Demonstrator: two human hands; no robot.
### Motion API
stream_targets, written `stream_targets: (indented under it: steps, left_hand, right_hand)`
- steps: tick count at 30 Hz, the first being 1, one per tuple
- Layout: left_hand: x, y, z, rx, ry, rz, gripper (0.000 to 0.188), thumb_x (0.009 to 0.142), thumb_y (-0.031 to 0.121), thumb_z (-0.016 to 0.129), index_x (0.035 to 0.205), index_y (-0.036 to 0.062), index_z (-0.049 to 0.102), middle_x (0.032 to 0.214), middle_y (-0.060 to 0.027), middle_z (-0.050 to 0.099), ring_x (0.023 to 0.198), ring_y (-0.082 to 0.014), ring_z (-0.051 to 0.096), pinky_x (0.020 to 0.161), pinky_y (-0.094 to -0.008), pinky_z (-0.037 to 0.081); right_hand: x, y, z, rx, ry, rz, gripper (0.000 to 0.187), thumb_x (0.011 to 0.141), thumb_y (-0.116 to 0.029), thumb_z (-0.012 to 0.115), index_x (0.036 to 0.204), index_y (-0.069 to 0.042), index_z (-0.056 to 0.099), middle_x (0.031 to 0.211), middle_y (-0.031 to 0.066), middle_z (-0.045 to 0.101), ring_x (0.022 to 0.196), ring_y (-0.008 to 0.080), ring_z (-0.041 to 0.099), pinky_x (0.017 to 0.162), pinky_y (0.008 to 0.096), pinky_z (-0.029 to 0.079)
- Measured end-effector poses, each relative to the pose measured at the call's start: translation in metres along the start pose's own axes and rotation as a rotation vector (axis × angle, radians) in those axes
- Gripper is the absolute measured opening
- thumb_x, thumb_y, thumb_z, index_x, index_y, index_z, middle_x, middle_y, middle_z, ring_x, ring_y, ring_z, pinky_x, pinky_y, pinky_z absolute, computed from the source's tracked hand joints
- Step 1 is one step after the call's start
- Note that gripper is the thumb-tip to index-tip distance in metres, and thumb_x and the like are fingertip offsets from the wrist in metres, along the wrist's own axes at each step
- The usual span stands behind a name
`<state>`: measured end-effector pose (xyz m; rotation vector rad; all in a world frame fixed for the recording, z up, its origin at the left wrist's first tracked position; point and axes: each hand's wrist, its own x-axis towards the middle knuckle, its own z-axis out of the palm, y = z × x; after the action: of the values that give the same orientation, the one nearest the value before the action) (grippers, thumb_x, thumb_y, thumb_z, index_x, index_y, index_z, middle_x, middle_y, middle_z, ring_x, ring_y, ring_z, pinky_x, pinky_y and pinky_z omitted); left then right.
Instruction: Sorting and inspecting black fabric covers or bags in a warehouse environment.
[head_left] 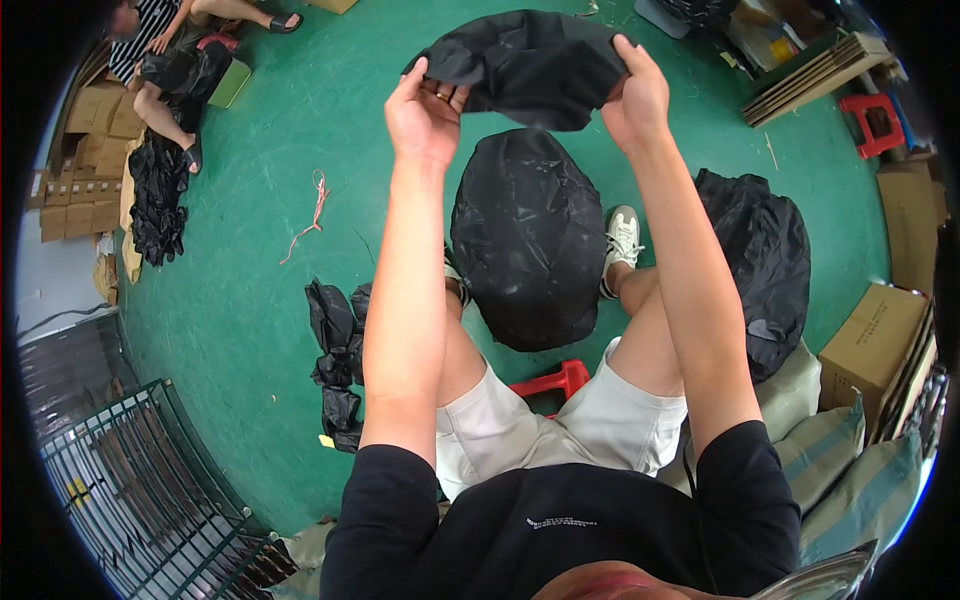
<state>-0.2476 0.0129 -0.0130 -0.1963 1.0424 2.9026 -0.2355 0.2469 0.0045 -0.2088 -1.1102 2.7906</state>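
A piece of thin black fabric (530, 62) is stretched between my two raised hands, its lower edge sagging in the middle. My left hand (425, 118) grips its left end, thumb on top and fingers curled beneath. At the opposite end, my right hand (638, 98) pinches the fabric, and its fingertips are partly hidden behind the cloth. Below, between my feet, stands a large rounded form wrapped in wrinkled black fabric (525, 245). What lies under that wrapping cannot be seen.
Left of my legs lie folded black bundles (335, 345); a heap of black fabric (760, 265) is at right. A red stool (555, 383) shows under me. Cardboard boxes (872, 335), woven sacks (820, 450) and a metal rack (150, 465) stand around. Another person (160, 40) sits far left.
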Motion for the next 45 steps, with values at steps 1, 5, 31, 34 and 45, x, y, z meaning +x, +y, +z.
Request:
stream_targets:
  steps: [1, 5, 31, 34, 45]
  left_hand:
    - [0.0, -0.003, -0.006, 0.054, 0.096, -0.053, 0.021, 0.093, 0.023, 0.054, 0.106, 0.0084, 0.061, 0.102, -0.0046, 0.065, 0.097, -0.0202, 0.058, 0.089, -0.0381, 0.045]
    - [0.02, -0.053, -0.071, 0.263, 0.341, -0.266, 0.026, 0.091, 0.022, 0.053, 0.107, 0.0022, 0.059, 0.103, -0.0111, 0.065, 0.099, -0.0269, 0.061, 0.09, -0.0459, 0.049]
    - [-0.205, -0.186, -0.207, 1.22, 0.502, -0.279, 0.061, 0.083, 0.034, 0.071, 0.118, -0.0139, 0.056, 0.117, -0.0319, 0.061, 0.114, -0.0405, 0.059, 0.096, -0.041, 0.044]
    - [-0.204, -0.175, -0.229, 1.241, 0.617, -0.247, 0.054, 0.085, 0.035, 0.07, 0.106, -0.0137, 0.06, 0.104, -0.0298, 0.065, 0.103, -0.0392, 0.063, 0.09, -0.0426, 0.047]
    - [-0.188, -0.175, -0.252, 1.136, 0.695, -0.285, 0.047, 0.093, 0.039, 0.059, 0.094, -0.0071, 0.062, 0.084, -0.0189, 0.058, 0.075, -0.0297, 0.055, 0.064, -0.0399, 0.042]
  right_hand:
    - [-0.001, 0.005, -0.006, 0.0, 0.002, 0.001, 0.017, 0.099, -0.015, 0.047, 0.104, -0.001, 0.056, 0.102, 0.0127, 0.066, 0.092, 0.0266, 0.064, 0.089, 0.0413, 0.051]
    - [0.02, 0.068, -0.09, -0.454, 0.283, 0.342, 0.017, 0.098, -0.019, 0.052, 0.104, -0.004, 0.057, 0.098, 0.0096, 0.066, 0.086, 0.0229, 0.065, 0.071, 0.0393, 0.053]
    - [-0.179, 0.15, -0.248, -1.276, 0.69, 0.23, 0.034, 0.093, -0.03, 0.058, 0.09, 0.003, 0.066, 0.092, 0.0237, 0.067, 0.092, 0.0392, 0.063, 0.081, 0.0452, 0.046]
    - [-0.172, 0.161, -0.223, -1.212, 0.679, 0.233, 0.035, 0.093, -0.03, 0.058, 0.088, 0.004, 0.065, 0.088, 0.0225, 0.066, 0.087, 0.0371, 0.062, 0.078, 0.0441, 0.046]
    - [-0.163, 0.174, -0.228, -1.348, 0.642, 0.29, 0.035, 0.09, -0.032, 0.059, 0.091, 0.002, 0.066, 0.098, 0.024, 0.066, 0.095, 0.0433, 0.061, 0.082, 0.0484, 0.047]
